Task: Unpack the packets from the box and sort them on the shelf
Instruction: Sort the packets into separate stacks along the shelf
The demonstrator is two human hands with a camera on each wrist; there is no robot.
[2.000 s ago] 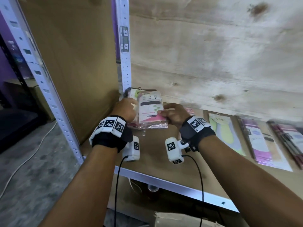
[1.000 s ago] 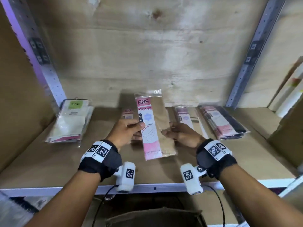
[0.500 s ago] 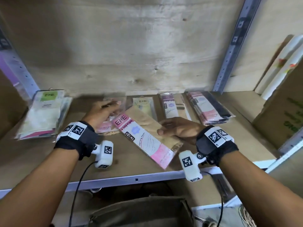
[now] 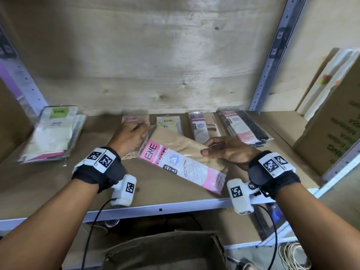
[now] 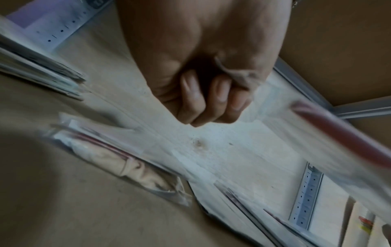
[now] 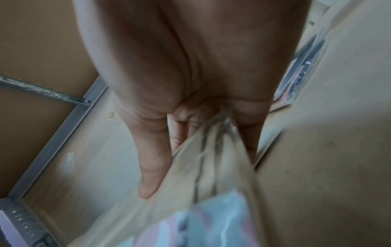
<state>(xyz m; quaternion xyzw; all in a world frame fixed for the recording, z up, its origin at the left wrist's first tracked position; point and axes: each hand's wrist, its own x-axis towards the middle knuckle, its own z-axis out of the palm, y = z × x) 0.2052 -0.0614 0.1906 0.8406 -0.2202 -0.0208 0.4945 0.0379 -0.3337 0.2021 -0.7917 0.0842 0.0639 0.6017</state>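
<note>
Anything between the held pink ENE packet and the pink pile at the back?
Only the left hand: it rests on the pink pile, covering it. The pink packet, held by the right hand, lies angled beside it. No other item intervenes.

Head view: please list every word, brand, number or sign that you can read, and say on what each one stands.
"ENE" and "STOCKING": pink label of the held packet, gripped by the right hand and the left hand.
"ENE": green label on the left stack.
"ENE": pink packet at the back.
"ENE": pale green packet.
Small print on the held packet, purple packet and cardboard box: too small or blurred to read.
</note>
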